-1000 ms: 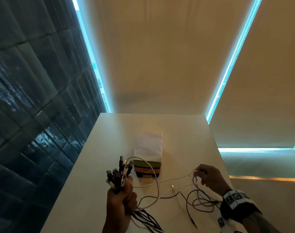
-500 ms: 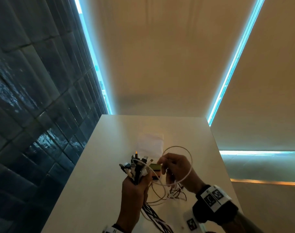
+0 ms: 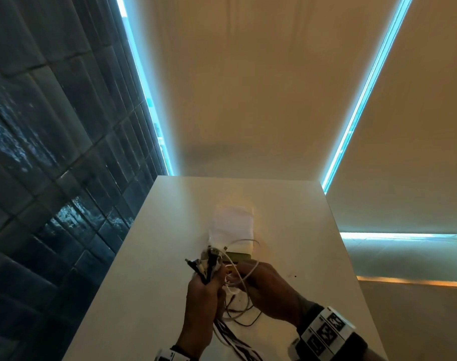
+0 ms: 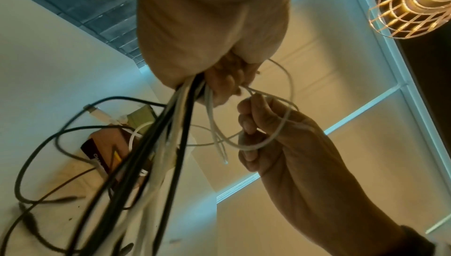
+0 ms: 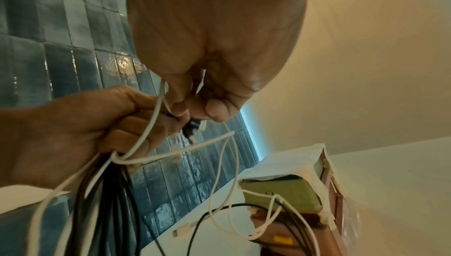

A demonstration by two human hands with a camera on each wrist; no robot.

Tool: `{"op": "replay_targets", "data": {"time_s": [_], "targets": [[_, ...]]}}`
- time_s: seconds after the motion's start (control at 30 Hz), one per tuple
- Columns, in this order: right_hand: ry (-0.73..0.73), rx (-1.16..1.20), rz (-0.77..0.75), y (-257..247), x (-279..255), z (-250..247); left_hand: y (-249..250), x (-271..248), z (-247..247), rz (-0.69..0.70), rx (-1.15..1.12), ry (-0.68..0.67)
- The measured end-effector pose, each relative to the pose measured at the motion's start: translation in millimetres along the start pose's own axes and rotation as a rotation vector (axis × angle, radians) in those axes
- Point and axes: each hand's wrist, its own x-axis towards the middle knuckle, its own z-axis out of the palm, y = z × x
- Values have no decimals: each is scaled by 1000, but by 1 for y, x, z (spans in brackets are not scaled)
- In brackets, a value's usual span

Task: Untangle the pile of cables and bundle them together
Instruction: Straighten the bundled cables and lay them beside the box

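A cloth-draped stack of boxes [image 3: 232, 230] sits on the white table [image 3: 154, 256].

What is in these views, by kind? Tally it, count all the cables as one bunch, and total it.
hands: 2 (left hand, right hand)
cables, one bunch: 1
cloth-draped stack: 1
table: 1
wire-cage lamp: 1
total: 6

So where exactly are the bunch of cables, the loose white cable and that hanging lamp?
bunch of cables [image 4: 171, 144]: left wrist view, on the strands below the fist.
white cable [image 4: 253, 145]: left wrist view, on its loop in the right hand.
hanging lamp [image 4: 415, 9]: left wrist view, on its wire cage.
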Motion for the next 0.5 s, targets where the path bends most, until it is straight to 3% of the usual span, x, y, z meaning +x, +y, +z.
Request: {"op": "replay_targets", "data": {"time_s": [0.13,0.33,0.5], "targets": [[-102,-51,13,26,-2,1,0,-1,-8,-38,-159,-77],[-1,-82,89,64,-4,-17,-1,-8,-15,-36,-199,-101],[122,-163,266,111,-17,-30,4,-17,-21,-6,-207,-108]]}}
